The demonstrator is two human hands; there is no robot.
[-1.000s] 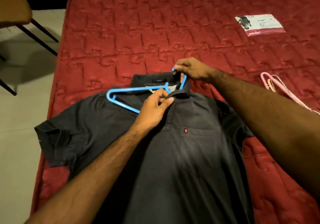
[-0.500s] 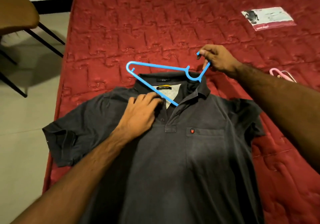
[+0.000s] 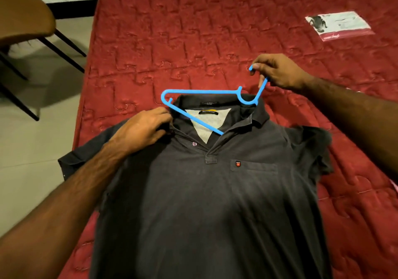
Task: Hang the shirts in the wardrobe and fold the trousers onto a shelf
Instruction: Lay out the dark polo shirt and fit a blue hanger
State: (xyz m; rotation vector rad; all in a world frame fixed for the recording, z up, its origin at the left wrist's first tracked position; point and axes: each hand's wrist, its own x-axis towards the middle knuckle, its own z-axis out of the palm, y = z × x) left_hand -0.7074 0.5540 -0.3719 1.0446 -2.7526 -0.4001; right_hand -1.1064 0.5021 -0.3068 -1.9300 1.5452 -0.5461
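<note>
Both hands grip: right hand [image 3: 277,71] pinches hanger [image 3: 200,91], left hand [image 3: 142,129] clutches shirt [image 3: 215,203].

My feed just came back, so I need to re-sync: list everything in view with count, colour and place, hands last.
polo shirt: one, dark grey, flat on the mattress, collar away from camera
hanger: one, blue, one arm inside the shirt's neck opening
mattress: one, red quilted
plastic packet: one, white and pink, far right on the mattress
chair: one, brown seat, black legs, on the floor at left
left hand: on the shirt's collar
right hand: grip on the hanger's hook
</note>
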